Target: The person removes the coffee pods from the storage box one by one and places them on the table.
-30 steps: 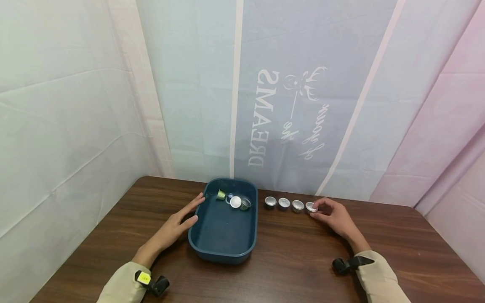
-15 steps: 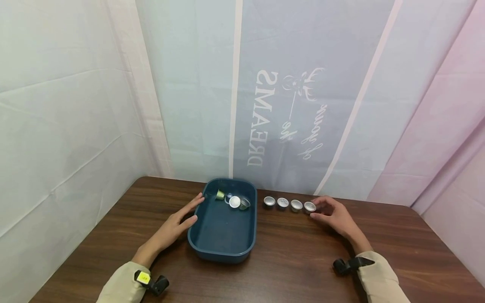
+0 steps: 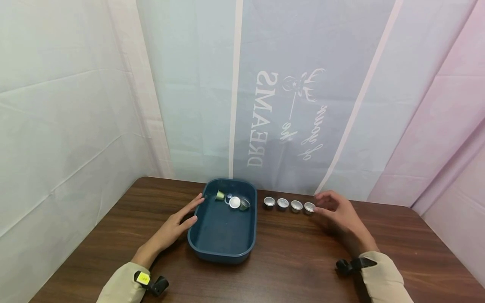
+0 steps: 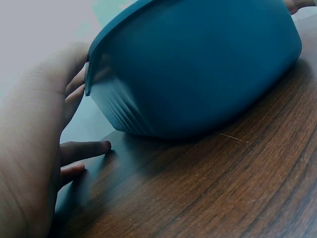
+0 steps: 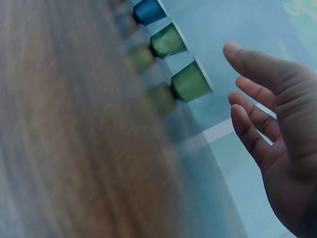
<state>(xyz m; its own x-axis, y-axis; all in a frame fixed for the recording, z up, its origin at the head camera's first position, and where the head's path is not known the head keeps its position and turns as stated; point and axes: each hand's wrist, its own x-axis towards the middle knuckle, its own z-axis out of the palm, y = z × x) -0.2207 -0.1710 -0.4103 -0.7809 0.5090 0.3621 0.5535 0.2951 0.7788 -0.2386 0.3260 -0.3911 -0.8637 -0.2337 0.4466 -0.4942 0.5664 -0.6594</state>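
My left hand [image 3: 175, 225] lies along the left side of the blue plastic basin [image 3: 192, 242], its fingers extended and touching the rim. In the left wrist view the thumb side meets the rim, with two fingertips low near the table. Inside the basin, at its far end, lie several coffee capsules, among them a green one [image 3: 220, 195] and one showing its silver lid [image 3: 235, 202]. To the right, several capsules stand lid up in a row. My right hand [image 3: 342, 214] is just beside the rightmost green capsule [image 5: 192, 83], fingers loosely bent and apart from it in the right wrist view.
Brown wood-grain table [image 3: 288, 261] under everything. A pale printed curtain [image 3: 204, 105] hangs right behind its far edge. In the right wrist view another green capsule [image 5: 168, 40] and a blue one [image 5: 149, 11] continue the row.
My right hand has let go of the rightmost capsule and drawn slightly up and to the right, leaving it in the row. The left hand and basin have stayed put.
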